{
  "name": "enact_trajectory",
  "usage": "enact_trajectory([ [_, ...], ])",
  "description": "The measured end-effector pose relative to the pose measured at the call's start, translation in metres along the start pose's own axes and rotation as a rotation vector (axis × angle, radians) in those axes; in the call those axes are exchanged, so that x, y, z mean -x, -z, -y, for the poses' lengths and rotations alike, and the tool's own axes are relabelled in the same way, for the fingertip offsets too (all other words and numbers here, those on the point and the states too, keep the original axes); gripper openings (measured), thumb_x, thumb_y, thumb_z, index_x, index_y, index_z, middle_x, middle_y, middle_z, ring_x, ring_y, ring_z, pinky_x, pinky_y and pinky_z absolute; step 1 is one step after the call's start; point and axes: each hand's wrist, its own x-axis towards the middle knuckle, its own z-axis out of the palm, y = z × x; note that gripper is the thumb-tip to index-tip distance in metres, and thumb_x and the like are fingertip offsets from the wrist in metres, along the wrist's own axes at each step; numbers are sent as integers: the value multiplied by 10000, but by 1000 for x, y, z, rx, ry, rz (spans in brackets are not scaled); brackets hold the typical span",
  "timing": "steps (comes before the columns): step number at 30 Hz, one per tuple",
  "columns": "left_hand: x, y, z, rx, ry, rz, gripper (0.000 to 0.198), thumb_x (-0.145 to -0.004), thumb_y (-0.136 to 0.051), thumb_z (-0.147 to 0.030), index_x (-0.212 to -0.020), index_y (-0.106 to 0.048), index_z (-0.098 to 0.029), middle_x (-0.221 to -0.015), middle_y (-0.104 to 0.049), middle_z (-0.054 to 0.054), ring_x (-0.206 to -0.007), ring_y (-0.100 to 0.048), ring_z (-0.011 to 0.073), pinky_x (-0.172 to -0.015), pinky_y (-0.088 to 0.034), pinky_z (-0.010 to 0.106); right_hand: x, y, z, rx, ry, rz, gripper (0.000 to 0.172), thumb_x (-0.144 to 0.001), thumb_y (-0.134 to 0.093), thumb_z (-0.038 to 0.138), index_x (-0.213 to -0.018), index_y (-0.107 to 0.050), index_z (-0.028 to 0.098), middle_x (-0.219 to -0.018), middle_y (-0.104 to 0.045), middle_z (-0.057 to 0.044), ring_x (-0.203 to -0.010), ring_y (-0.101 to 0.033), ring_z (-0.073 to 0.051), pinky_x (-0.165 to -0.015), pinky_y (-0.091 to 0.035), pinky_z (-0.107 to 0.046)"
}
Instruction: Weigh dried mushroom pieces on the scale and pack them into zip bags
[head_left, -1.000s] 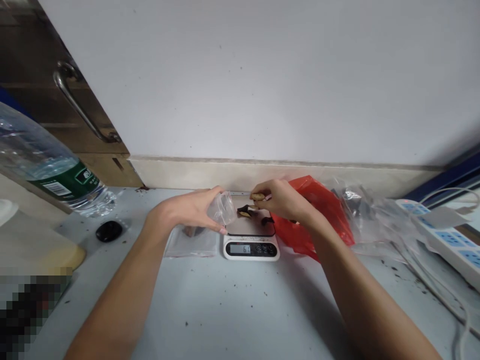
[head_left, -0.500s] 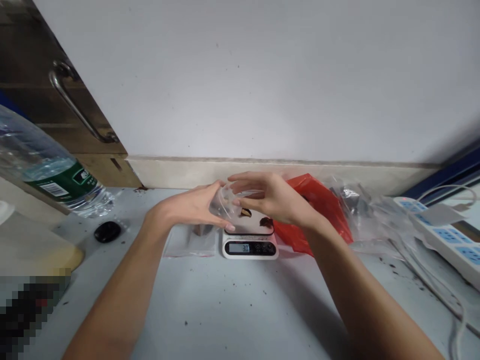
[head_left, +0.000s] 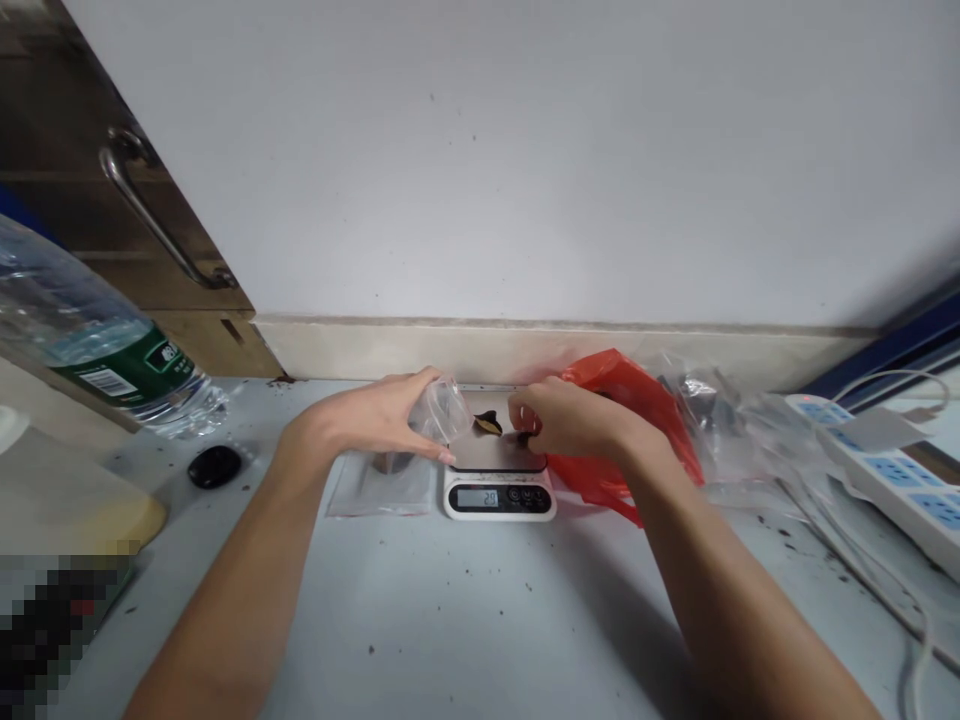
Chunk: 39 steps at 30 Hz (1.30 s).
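Head view: right hand (head_left: 568, 420) at scale (head_left: 498, 480) edge

Digital scale (head_left: 499, 497), front display (head_left: 489, 497): digits "29"; whether a decimal mark stands between them cannot be made out. Buttons (head_left: 529, 497) beside the display: symbols too small to read. Water bottle (head_left: 82, 330), green label (head_left: 133, 368): white barcode panel (head_left: 105, 382), bars visible, numbers illegible; white logo mark (head_left: 166, 352), characters too blurred to read.

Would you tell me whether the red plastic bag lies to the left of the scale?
No, the red plastic bag lies right of the scale, beside the right hand.
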Motion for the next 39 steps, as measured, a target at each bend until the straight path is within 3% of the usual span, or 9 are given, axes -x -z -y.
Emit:
enact_trajectory([
  [8,-3,-1,-6,-1,-7,55,799,-676,-769,-603,-1354,-519,-263,-1310,-685,109,-1125,-666,325,-850,-528,360,3,3,9,-574,370,-318,100,-873,-618,139,-886,-696,199,-955,-781,-28,-874,-730,-176,-783,-564,-287],
  [11,-1,2,-4,3,22,42,878,-667,-773,-612,-1415,-469,-268,-1386,-643,117,-1196,-630,340,-912,-506,379,0,0,11,-460,253,-382,192,-885,-575,99,-948,-730,193,-967,-789,-57,-876,-732,-192,-765,-556,-295],
  [15,0,5,1,13,38,43,884,-669,-775,-569,-1439,-458,-271,-1483,-573,130,-1287,-566,357,-1013,-460,428,-12,-13,10,-232,70,-254,251,-846,-698,157,-1091,-752,166,-966,-791,-118,-876,-730,-249,-759,-544,-335],
  [21,-3,2,3,-22,20,40,900,-654,-803,-541,-1442,-481,-248,-1503,-559,136,-1317,-548,365,-1054,-443,430,-22,-20,9,-330,137,-245,151,-796,-714,77,-880,-775,187,-861,-792,-66,-797,-724,-203,-734,-543,-294],
  [24,-3,2,-1,-27,-10,45,841,-680,-786,-552,-1421,-519,-254,-1451,-607,131,-1277,-585,362,-1002,-481,424,-17,-16,8,-598,272,-332,231,-802,-702,97,-1003,-769,189,-917,-797,-59,-861,-740,-202,-778,-575,-309],
  [29,5,8,-4,11,-127,-36,763,-754,-725,-575,-1440,-535,-302,-1469,-612,83,-1316,-579,335,-1039,-474,400,-5,-7,6,-585,467,-454,363,-833,-571,33,-1079,-758,223,-1253,-734,-86,-1098,-710,-220,-945,-562,-392],
  [32,12,15,-6,4,-160,-70,795,-808,-669,-638,-1504,-475,-306,-1555,-533,81,-1380,-527,332,-1081,-451,413,2,-2,5,-448,511,-459,168,-864,-651,128,-944,-761,227,-1443,-617,-109,-1236,-643,-267,-998,-533,-454],
  [34,15,18,-7,28,-186,-110,730,-863,-614,-621,-1503,-483,-296,-1523,-569,81,-1339,-569,313,-1058,-478,408,7,2,6,-483,543,-467,53,-885,-692,232,-863,-737,215,-1461,-598,-121,-1291,-606,-287,-997,-529,-460],
  [39,16,22,-11,224,-282,-341,367,-942,-534,-477,-1111,-748,-232,-1089,-794,47,-997,-736,228,-890,-580,329,11,7,8,-752,527,-517,248,-836,-756,394,-729,-651,197,-1303,-687,-129,-1074,-688,-248,-877,-564,-391],
])
